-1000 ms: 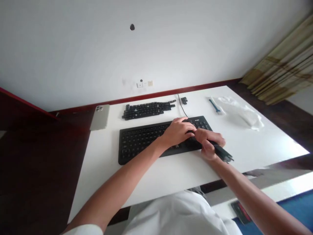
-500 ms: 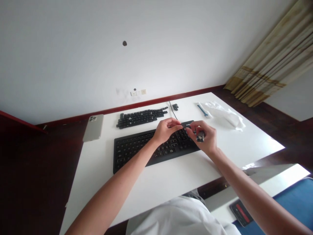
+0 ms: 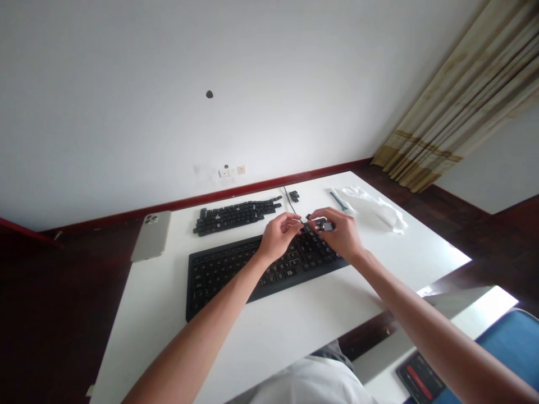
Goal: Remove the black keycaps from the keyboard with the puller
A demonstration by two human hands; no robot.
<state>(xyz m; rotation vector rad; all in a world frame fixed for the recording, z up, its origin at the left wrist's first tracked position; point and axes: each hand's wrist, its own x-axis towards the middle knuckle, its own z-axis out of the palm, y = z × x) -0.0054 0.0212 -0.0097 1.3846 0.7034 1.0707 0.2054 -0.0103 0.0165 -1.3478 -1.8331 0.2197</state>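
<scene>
A black keyboard [image 3: 227, 269] with its keycaps off lies on the white table, and both hands are over its upper right part. My left hand [image 3: 278, 237] has thumb and forefinger pinched near the keyboard's back edge; whatever is between them is too small to make out. In my right hand [image 3: 340, 231] is a small silver-and-dark tool [image 3: 324, 226], its kind unclear, held under the curled fingers. A small dark piece, perhaps a keycap [image 3: 309, 217], shows at the right fingertips. Loose black keycaps [image 3: 233, 216] stand in rows behind the keyboard.
A phone [image 3: 151, 235] lies at the table's left edge. A few more keycaps [image 3: 293, 196] sit beside the cable [image 3: 288, 197] at the back. To the right are a blue brush-like tool [image 3: 338, 201] and a crumpled white cloth or bag [image 3: 374, 209]. A dark case [image 3: 420, 376] rests low at right.
The camera view has shifted slightly. My right hand has turned, so the silver tool lies flatter across the fingers. My left hand stays pinched over the keyboard.
</scene>
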